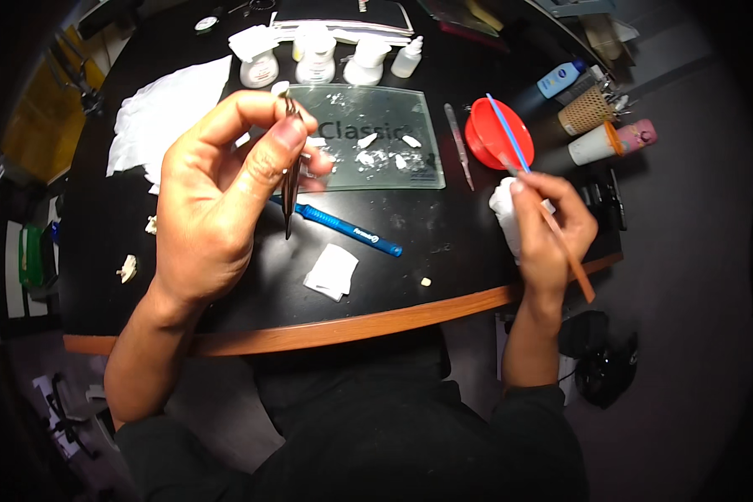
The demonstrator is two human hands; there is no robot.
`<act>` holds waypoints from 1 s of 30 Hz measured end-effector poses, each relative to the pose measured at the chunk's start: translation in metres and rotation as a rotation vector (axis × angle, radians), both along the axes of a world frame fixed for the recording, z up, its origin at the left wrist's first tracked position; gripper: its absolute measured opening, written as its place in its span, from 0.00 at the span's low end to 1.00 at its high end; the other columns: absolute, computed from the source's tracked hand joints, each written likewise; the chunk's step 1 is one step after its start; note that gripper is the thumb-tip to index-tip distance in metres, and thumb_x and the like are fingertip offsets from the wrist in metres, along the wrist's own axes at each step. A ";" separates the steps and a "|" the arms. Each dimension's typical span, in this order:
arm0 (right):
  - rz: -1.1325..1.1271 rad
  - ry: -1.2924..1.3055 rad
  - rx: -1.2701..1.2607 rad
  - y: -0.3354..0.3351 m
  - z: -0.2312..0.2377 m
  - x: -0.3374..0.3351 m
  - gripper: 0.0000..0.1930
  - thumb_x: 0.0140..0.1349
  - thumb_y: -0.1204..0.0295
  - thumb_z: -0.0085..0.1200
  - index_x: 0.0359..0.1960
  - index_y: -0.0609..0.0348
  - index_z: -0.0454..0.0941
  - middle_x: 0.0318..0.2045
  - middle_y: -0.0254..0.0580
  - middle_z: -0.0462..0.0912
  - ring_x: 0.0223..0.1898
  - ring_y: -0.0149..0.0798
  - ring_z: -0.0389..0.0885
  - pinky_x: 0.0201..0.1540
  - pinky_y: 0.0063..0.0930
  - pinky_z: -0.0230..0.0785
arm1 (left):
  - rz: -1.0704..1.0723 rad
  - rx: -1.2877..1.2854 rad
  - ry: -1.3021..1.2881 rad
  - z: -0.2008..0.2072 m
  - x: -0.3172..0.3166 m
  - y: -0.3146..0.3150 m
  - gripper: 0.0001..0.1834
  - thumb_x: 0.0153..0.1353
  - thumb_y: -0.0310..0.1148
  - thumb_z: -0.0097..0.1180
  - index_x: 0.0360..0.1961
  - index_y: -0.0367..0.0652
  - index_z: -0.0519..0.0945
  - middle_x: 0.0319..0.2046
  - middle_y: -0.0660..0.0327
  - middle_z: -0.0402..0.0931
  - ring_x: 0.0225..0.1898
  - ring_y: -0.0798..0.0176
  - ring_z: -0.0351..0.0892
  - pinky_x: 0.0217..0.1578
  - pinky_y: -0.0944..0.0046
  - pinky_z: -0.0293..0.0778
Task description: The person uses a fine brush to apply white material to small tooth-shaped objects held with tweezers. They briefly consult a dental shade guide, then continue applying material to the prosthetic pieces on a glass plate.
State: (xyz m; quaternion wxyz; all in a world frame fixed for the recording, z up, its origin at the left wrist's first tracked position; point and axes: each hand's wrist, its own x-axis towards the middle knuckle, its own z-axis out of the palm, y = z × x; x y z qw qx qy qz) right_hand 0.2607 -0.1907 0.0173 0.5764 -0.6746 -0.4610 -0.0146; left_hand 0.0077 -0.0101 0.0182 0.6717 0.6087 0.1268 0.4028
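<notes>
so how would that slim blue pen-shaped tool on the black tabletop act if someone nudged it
The slim blue pen-shaped tool would likely roll, since its barrel looks round. It seems stiff, lying straight. Its ribbed stretch may grip better than the smoother end.

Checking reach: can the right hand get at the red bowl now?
Likely yes: the right hand, holding a brown-handled tool, is near the red bowl; the blue stick across it leaves most of the opening free.

A lab-like desk point(468, 238) — white bottles point(316, 65), dropper bottle point(406, 60), smeared glass slab point(393, 105).
</notes>
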 end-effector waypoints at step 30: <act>0.154 0.109 -0.059 -0.028 0.006 0.012 0.08 0.63 0.82 0.54 0.42 0.70 0.81 0.36 0.41 0.83 0.35 0.27 0.82 0.38 0.17 0.70 | 0.300 0.368 0.288 0.005 -0.002 0.020 0.04 0.73 0.28 0.59 0.42 0.38 0.79 0.32 0.66 0.79 0.31 0.79 0.75 0.29 0.77 0.66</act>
